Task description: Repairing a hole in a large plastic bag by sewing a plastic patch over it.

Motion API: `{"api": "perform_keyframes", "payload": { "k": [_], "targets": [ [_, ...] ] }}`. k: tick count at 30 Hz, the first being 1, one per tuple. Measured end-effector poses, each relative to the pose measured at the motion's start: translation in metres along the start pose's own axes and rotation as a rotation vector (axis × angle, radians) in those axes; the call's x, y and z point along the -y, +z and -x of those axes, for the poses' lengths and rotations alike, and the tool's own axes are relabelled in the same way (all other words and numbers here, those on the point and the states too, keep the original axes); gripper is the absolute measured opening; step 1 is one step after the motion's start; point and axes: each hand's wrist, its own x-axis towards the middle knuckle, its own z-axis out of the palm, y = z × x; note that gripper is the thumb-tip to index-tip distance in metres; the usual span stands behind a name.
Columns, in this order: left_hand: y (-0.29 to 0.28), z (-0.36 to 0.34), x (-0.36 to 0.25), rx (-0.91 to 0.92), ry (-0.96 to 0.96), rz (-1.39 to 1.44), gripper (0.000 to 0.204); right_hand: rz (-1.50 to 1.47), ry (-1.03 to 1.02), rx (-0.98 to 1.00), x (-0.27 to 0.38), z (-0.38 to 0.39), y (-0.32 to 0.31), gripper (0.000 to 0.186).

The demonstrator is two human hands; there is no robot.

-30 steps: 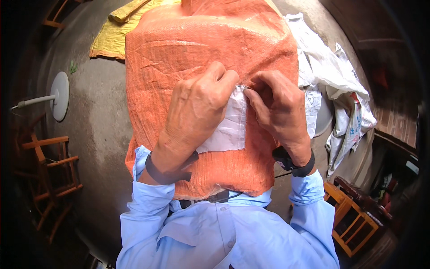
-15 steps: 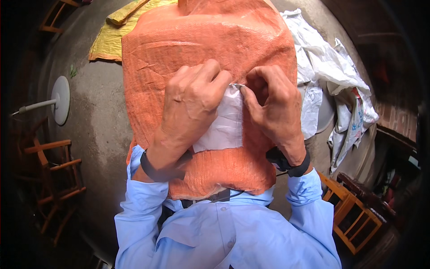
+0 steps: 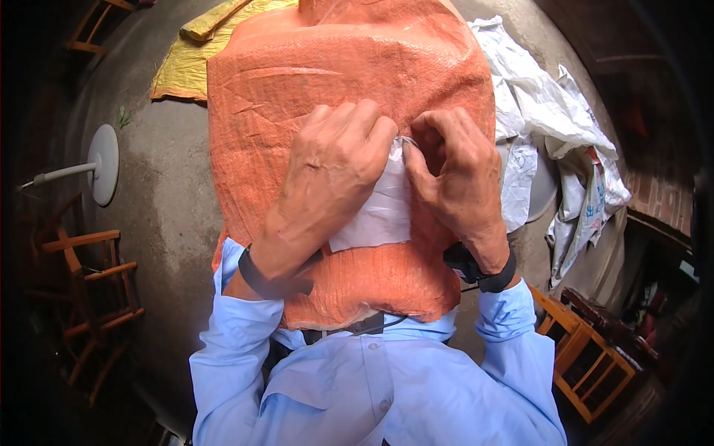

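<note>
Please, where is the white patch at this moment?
In the head view, the white patch lies on the orange woven sack, near the picture's centre, its upper edge between the left hand and the right hand.

Light falls strongest at the top of the frame, bleaching the floor [image 3: 517, 21] at upper right, nearly blowing out parts of the white sheeting [image 3: 532, 97] and leaving glossy highlights on the orange sack [image 3: 349, 63]. The centre is evenly lit and fairly crisp, though the thin strand [image 3: 406, 139] is too fine to read. Fisheye curvature bends the surroundings; both side margins sink into black, dimming the wooden chair [image 3: 97, 275] at left.
</note>
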Motion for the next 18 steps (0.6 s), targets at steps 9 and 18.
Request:
{"api": "perform_keyframes", "payload": {
  "k": [9,18],
  "targets": [
    [-0.002,0.001,0.006,-0.017,-0.024,0.131,0.017,0.036,-0.003,0.0,0.0,0.0,0.003,0.021],
    [0.001,-0.003,-0.002,-0.039,-0.003,0.093,0.015,0.036,-0.023,-0.018,0.002,-0.001,0.007,0.021]
  ]
}}
